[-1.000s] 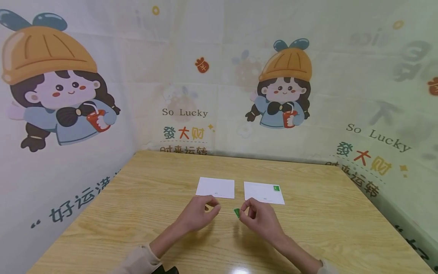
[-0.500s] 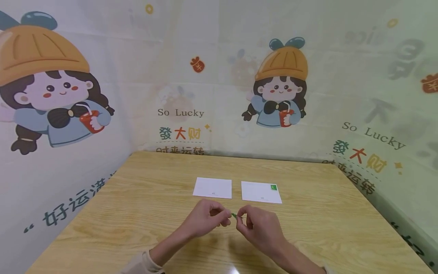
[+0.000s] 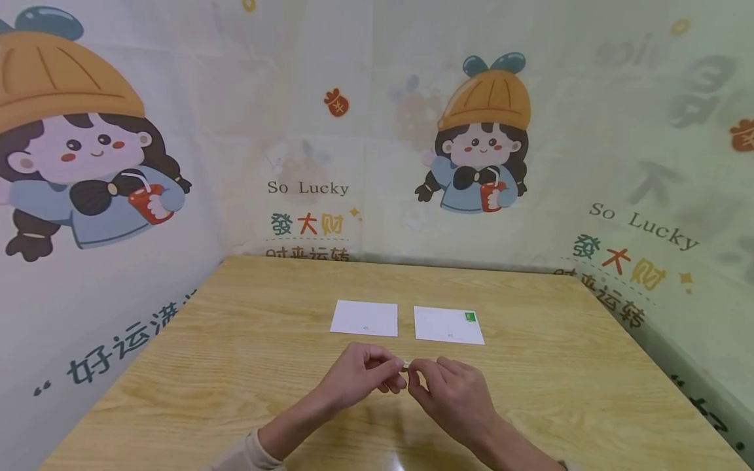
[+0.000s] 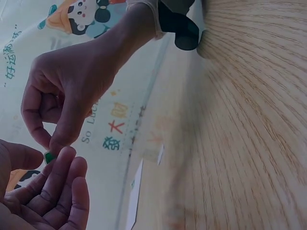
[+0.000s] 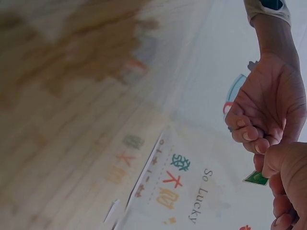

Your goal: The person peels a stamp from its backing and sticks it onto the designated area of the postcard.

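Note:
Above the table, in the head view, my left hand [image 3: 360, 376] and right hand [image 3: 458, 396] meet at the fingertips. Between them is a small green stamp [image 5: 256, 178], mostly covered by fingers; one corner shows in the right wrist view. The right thumb and index finger pinch it, and the left thumb and index finger pinch its other side. A sliver of the green stamp [image 4: 49, 157] also shows in the left wrist view. Beyond the hands lie two white envelopes or cards, a plain left one [image 3: 364, 318] and a right one [image 3: 448, 325] with a green stamp [image 3: 470, 316] in its upper right corner.
The wooden table [image 3: 265, 307] stretches out on both sides of the hands. A printed cloth backdrop [image 3: 377, 163] with cartoon figures and lettering hangs along its far and side edges.
My left hand has moved right to the stamp, which the right hand alone held at first. The stamp has turned edge-on in the head view. The envelopes or cards stay put.

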The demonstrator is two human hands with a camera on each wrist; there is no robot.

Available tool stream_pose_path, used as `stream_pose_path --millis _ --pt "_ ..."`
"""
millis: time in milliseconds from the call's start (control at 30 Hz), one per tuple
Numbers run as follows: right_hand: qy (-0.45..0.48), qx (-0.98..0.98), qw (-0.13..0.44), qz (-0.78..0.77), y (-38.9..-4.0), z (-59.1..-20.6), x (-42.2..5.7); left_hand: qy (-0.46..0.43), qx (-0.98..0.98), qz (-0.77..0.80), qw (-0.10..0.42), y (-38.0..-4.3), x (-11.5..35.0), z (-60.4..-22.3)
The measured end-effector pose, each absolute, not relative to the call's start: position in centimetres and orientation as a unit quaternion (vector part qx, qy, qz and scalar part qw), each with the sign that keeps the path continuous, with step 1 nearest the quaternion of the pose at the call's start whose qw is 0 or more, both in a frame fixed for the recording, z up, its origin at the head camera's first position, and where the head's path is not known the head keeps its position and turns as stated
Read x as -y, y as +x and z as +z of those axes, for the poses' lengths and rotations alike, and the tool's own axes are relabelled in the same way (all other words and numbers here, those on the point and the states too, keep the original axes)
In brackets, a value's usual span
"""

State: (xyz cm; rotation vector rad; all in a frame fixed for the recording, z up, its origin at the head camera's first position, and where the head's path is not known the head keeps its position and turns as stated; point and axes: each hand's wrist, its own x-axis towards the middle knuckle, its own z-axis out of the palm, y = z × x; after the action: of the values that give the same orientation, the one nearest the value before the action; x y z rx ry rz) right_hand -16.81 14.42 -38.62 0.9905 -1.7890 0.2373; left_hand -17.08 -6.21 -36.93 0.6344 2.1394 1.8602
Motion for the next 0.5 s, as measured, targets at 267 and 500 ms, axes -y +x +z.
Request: stream_pose_path --millis 267,500 --pt "0.419 0.747 0.508 0.09 -16.51 -38.41 -14.51 0.214 -0.729 0.639 0.119 -16.94 6.24 -36.84" --pt "0.422 0.746 0.506 0.094 -16.51 -38.53 -14.49 0.219 -0.735 0.634 0.105 -16.86 6.31 -37.01"
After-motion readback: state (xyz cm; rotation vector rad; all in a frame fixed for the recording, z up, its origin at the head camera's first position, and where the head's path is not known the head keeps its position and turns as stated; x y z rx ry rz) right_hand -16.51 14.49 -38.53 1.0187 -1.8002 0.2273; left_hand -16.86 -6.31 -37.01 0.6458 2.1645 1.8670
